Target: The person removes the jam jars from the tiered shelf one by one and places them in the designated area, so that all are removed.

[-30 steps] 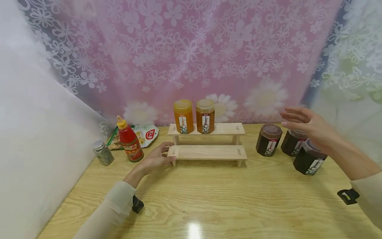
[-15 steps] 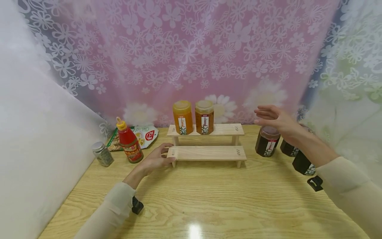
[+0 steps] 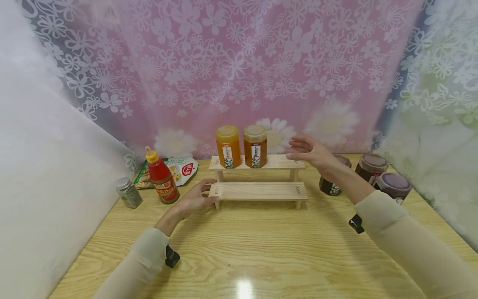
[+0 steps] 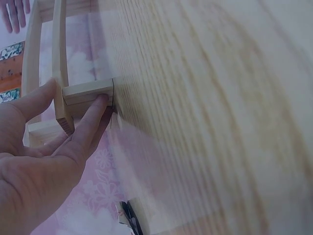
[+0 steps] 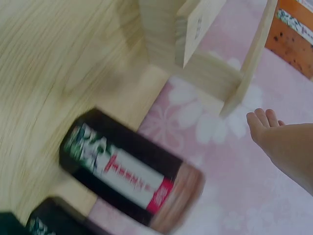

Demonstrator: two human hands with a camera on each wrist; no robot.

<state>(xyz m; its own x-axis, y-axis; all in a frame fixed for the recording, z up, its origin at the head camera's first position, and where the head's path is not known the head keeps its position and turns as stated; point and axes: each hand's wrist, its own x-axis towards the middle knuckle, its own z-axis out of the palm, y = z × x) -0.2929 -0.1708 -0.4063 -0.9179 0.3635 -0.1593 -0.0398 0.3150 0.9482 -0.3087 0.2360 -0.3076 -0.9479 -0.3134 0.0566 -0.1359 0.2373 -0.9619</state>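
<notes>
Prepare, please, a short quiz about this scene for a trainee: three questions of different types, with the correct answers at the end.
1. True or false: both orange jars stand on the upper shelf of the wooden rack.

2. What does the left hand grip?
a) the red bottle
b) the wooden rack
c) the food packet

3. Counting in the head view, how many dark jars stand on the table, to the right of the rack?

Key: 1. True. 2. b. 3. Three; the right forearm partly hides one.
</notes>
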